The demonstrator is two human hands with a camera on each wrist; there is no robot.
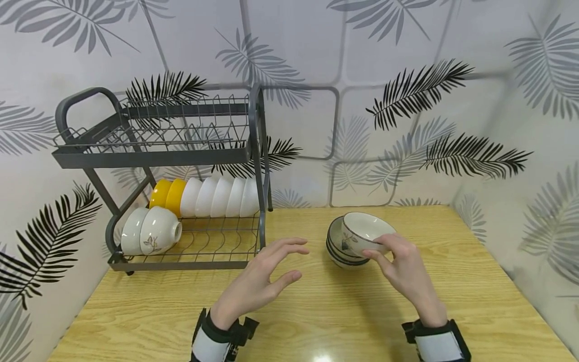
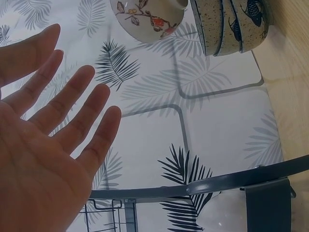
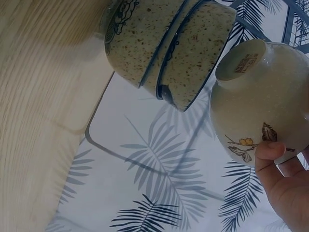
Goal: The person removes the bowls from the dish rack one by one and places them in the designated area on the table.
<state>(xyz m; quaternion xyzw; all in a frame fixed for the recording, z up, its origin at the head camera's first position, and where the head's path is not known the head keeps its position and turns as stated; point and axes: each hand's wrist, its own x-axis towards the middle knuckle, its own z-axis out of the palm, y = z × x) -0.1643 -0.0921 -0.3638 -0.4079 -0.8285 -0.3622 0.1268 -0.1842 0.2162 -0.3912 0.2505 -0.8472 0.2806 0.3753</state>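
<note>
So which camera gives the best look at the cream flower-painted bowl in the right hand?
The right wrist view: the cream flower-painted bowl fills the frame, showing its foot mark, painted sprig and the right hand's fingertip grip. The head view shows it small and tilted; the left wrist view catches only its cropped underside.

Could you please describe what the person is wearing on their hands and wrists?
Both hands are bare, without gloves or rings. The left hand has a black wrist mount with a white band. The right hand has a matching black strap with a white panel. No sleeves show.
</note>
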